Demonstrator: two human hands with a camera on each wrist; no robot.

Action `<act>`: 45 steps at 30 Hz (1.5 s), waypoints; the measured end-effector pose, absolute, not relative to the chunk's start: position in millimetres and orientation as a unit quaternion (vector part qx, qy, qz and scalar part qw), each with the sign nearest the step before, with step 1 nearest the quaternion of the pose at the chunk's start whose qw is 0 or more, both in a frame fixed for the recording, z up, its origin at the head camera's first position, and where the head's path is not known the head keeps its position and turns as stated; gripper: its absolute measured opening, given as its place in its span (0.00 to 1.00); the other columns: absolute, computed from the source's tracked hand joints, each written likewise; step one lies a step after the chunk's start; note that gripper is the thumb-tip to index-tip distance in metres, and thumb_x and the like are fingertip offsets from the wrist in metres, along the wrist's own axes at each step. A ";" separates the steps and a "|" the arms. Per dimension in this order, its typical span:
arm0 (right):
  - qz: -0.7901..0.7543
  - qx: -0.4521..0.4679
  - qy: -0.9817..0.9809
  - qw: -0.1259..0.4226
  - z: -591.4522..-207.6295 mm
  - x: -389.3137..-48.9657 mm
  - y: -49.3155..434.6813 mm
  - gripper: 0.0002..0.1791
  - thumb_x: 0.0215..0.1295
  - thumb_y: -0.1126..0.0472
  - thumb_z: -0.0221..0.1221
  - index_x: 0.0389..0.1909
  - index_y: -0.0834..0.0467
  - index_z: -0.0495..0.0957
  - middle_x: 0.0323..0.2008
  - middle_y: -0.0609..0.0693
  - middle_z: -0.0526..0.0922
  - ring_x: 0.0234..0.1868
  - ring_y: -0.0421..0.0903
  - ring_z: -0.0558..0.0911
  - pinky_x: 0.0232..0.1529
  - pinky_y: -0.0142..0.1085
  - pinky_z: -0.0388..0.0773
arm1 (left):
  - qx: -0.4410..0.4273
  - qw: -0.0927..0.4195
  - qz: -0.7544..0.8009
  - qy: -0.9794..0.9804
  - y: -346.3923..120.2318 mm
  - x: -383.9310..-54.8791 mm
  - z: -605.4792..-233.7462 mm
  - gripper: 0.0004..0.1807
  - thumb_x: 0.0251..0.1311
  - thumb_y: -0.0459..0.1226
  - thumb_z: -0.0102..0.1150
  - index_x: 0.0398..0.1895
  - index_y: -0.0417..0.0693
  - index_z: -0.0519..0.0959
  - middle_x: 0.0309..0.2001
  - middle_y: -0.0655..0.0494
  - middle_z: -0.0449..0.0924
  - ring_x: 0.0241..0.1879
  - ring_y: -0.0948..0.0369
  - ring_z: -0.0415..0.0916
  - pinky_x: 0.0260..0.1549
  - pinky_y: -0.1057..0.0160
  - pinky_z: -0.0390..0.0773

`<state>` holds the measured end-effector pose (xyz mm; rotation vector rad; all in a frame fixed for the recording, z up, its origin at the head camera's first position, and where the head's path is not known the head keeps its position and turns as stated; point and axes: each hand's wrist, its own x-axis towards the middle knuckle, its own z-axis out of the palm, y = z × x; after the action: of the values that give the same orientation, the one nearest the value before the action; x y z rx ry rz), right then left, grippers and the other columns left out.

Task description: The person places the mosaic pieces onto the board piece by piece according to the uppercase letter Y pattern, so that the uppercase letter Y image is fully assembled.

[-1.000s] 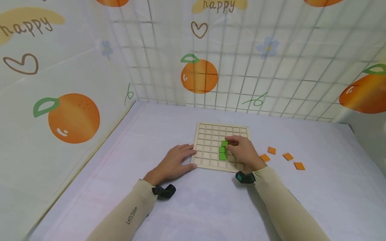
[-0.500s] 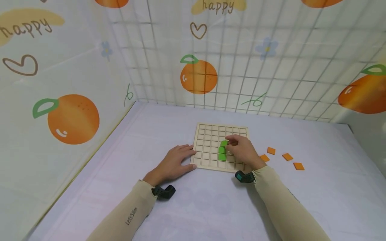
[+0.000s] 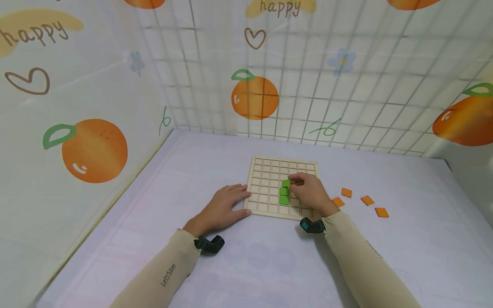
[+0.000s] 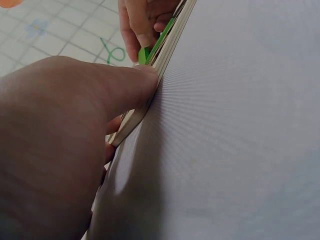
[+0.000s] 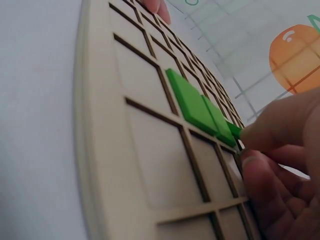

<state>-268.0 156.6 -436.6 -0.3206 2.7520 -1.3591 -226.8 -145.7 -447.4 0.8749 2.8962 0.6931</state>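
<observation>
A wooden grid board (image 3: 263, 198) lies flat on the table in the head view. My right hand (image 3: 310, 191) is over its right half, with thumb and fingertips pinching a green square tile (image 3: 286, 183). That tile sits at a tilt just beyond two other green tiles, the middle one (image 3: 283, 191) and the nearest one (image 3: 284, 200), lined up in one column. In the right wrist view, the pinched tile (image 5: 233, 129) is partly hidden by the fingers. My left hand (image 3: 220, 208) rests at the board's left edge, fingers extended, its thumb (image 4: 120, 85) on the near-left corner.
Several orange square tiles lie on the table right of the board, including a far one (image 3: 346, 192) and a near one (image 3: 382, 212). One orange tile (image 3: 338, 202) is close beside the right wrist. A printed curtain over a wire grid (image 3: 308, 85) stands behind.
Almost nothing differs: the right hand stays at the same spot over the board, pinching the tilted green tile. The left hand keeps its place at the board's edge.
</observation>
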 end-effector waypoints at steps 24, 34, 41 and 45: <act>-0.427 -0.103 0.898 0.028 -435.6 -269.1 154.1 0.20 0.67 0.63 0.61 0.59 0.62 0.79 0.47 0.55 0.84 0.49 0.52 0.81 0.47 0.43 0.80 | 0.280 0.023 0.223 0.933 -144.7 -227.0 -446.2 0.32 0.68 0.56 0.57 0.71 0.54 0.72 0.75 0.56 0.61 0.76 0.56 0.51 0.73 0.49 0.51; -0.419 -0.096 0.902 0.033 -434.5 -272.0 152.7 0.20 0.67 0.62 0.61 0.59 0.61 0.79 0.47 0.55 0.84 0.49 0.52 0.81 0.45 0.41 0.80 | 0.286 0.012 0.223 0.932 -145.2 -227.9 -447.5 0.31 0.68 0.55 0.57 0.70 0.53 0.73 0.75 0.55 0.62 0.75 0.55 0.53 0.72 0.49 0.52; -0.416 -0.095 0.904 0.035 -433.5 -272.8 152.5 0.20 0.67 0.62 0.61 0.59 0.61 0.80 0.47 0.55 0.84 0.49 0.52 0.81 0.47 0.43 0.80 | 0.293 0.003 0.235 0.927 -145.3 -227.1 -446.3 0.31 0.67 0.54 0.59 0.69 0.51 0.73 0.74 0.53 0.63 0.75 0.53 0.54 0.72 0.47 0.52; -0.411 -0.099 0.906 0.034 -433.2 -272.9 152.1 0.19 0.67 0.63 0.61 0.59 0.61 0.80 0.48 0.55 0.84 0.49 0.52 0.81 0.47 0.44 0.80 | 0.292 0.005 0.234 0.927 -145.6 -227.5 -447.1 0.31 0.67 0.54 0.58 0.70 0.51 0.73 0.74 0.53 0.63 0.75 0.53 0.53 0.72 0.48 0.51</act>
<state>-272.9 152.1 -433.2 -0.3037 2.7848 -1.2638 -227.5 -145.6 -447.1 0.9160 2.9044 0.7316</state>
